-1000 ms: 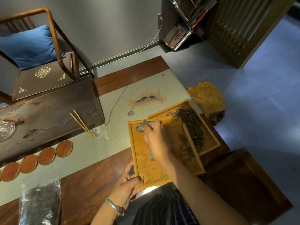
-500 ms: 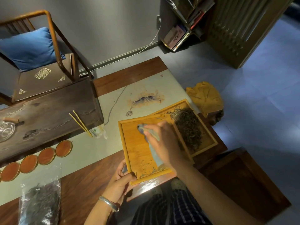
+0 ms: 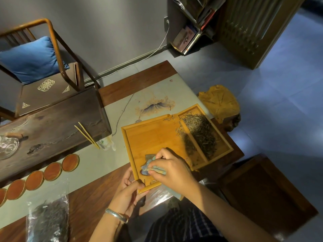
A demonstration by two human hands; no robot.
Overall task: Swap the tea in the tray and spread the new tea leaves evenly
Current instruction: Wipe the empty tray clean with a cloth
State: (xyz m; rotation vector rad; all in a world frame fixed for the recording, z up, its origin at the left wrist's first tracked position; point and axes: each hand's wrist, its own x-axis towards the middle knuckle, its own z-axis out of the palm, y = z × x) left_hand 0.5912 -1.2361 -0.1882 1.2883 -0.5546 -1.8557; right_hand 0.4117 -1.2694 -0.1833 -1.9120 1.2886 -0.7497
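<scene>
While the left hand [image 3: 129, 191] is gripping the near corner of the light, stiff tray [image 3: 153, 137], the right hand [image 3: 172, 169] is pinching a soft cloth [image 3: 148, 165] against its floor; old tea [image 3: 201, 133] is lying beyond.

Grey wall [image 3: 104, 32], blue-cushioned chair [image 3: 35, 67], tiled floor [image 3: 279, 102]

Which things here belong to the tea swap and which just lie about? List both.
In use: near tray gripped by left hand; cloth held by right hand; far tray with old leaves; bag of dark tea.

Lying about: coasters, sticks, glass bowl, blue cushion.
</scene>
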